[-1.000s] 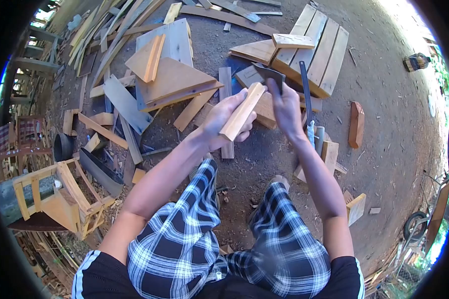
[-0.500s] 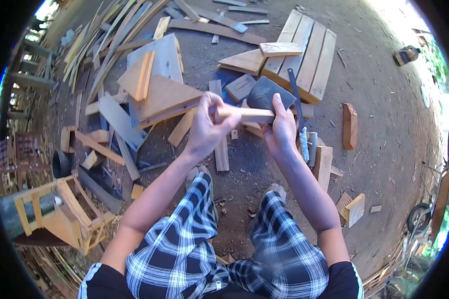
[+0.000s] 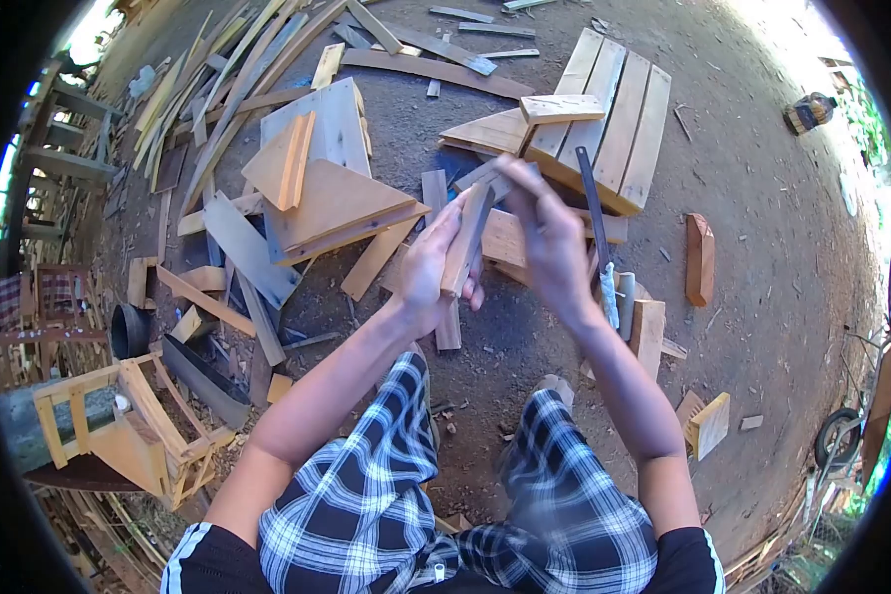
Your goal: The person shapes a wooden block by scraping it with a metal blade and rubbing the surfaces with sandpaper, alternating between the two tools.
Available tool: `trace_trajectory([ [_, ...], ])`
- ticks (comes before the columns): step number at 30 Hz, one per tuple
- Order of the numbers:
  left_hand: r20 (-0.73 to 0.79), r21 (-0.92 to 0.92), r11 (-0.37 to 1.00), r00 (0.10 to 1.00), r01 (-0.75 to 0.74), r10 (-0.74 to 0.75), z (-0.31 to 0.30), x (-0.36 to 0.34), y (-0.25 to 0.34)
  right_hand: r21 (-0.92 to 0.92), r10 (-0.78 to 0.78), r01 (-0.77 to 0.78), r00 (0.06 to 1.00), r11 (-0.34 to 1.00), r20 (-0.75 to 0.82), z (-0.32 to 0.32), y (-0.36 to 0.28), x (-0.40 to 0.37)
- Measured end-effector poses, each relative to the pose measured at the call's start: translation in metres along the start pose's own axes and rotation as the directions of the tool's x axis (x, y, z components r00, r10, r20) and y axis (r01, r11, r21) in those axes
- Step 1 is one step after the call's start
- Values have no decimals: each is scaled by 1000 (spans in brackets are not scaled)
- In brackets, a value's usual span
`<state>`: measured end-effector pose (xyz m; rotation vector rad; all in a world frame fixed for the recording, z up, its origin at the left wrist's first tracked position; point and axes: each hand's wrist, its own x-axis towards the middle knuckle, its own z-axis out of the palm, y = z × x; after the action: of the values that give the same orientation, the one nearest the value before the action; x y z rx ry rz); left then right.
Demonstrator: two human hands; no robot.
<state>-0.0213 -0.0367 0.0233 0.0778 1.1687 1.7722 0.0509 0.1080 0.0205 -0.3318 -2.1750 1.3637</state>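
Note:
I sit over a dirt floor with my checked trousers in view below. My left hand (image 3: 428, 269) grips a short pale wooden piece (image 3: 463, 243), held nearly upright in front of me. My right hand (image 3: 549, 243) is blurred and sits just right of the piece, pinching a dark grey sheet of sandpaper (image 3: 487, 178) that lies against the piece's right face. Both hands hover above scattered offcuts.
A slatted wooden panel (image 3: 619, 109) lies ahead with a long dark blade (image 3: 592, 213) beside it. Triangular boards (image 3: 332, 203) and loose planks cover the left. A small wooden frame (image 3: 119, 421) stands at lower left; a reddish block (image 3: 700, 259) and a wheel (image 3: 834, 438) are on the right.
The wooden piece went from slanted to level to nearly upright in my left hand. My right hand with the sandpaper has moved along it; the sheet now shows edge-on.

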Motion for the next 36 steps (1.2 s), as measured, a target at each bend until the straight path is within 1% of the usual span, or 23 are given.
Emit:
trace_trajectory([
  [2,51,-52,999,999,17,-14,-12,10,-4,-160,-188,206,975,966,119,18,-9,-23],
  [3,-228,-256,967,971,17,-78,7,6,2,-184,-253,281,954,942,162,24,-17,-36],
  [5,340,-340,940,931,-10,133,-55,35,-21,-93,-289,324,917,941,275,22,-42,-46],
  [6,-10,-239,967,995,-94,95,-24,19,-10,-171,-279,343,908,924,312,18,-41,-41],
  [7,-103,-223,971,993,-83,62,-6,1,2,-123,-322,358,915,926,244,18,-27,-29],
  [8,339,-318,947,938,38,76,-30,15,-6,-131,-246,269,955,954,168,16,-15,-14],
  [9,709,-348,919,693,185,129,-32,22,4,-132,-171,181,981,975,89,14,-11,-3],
  [10,599,-347,927,795,145,99,-27,18,2,-54,-100,103,994,993,51,15,-13,1],
  [11,603,-341,930,791,139,103,-20,20,2,-54,-110,112,993,992,46,17,-19,-4],
  [12,192,-319,947,981,27,37,6,14,13,-94,-228,241,965,966,131,22,-28,-19],
  [13,-271,-256,965,963,-62,-9,17,10,17,-118,-332,364,916,924,224,27,-36,-35],
  [17,132,-196,978,990,68,-43,-22,-2,3,-138,-344,368,923,919,175,20,-13,-15],
  [19,319,-227,972,948,62,13,-18,3,5,41,-111,109,993,993,52,17,-12,2],
  [21,60,-190,979,996,75,-64,-14,1,9,-102,-327,342,935,934,138,22,-24,-13],
  [22,-67,-208,971,992,-117,105,7,-2,13,-81,-408,432,889,898,209,29,-35,-29],
  [23,83,-121,981,983,-152,162,-21,15,2,-79,-403,427,890,901,214,28,-32,-28],
  [25,69,-211,975,996,71,-57,-18,-6,7,-51,-381,397,905,917,190,21,-18,-17],
  [26,383,-358,922,924,150,-1,-35,10,-6,-125,-297,309,949,943,110,15,-7,-3],
  [27,266,-247,960,962,129,-61,-16,0,5,-70,-123,124,992,990,19,10,-3,10],
  [28,331,-256,962,944,96,-6,-10,-2,10,23,240,-242,968,970,74,-1,-2,13],
  [31,328,-344,938,942,53,67,-10,-1,16,30,109,-109,994,994,-5,-7,10,3],
  [35,288,-331,943,955,33,68,-15,2,10,198,326,-309,944,930,-59,-13,-1,-5],
  [36,260,-311,949,965,52,32,-18,6,10,61,73,-71,996,996,-43,-13,-10,-2],
])
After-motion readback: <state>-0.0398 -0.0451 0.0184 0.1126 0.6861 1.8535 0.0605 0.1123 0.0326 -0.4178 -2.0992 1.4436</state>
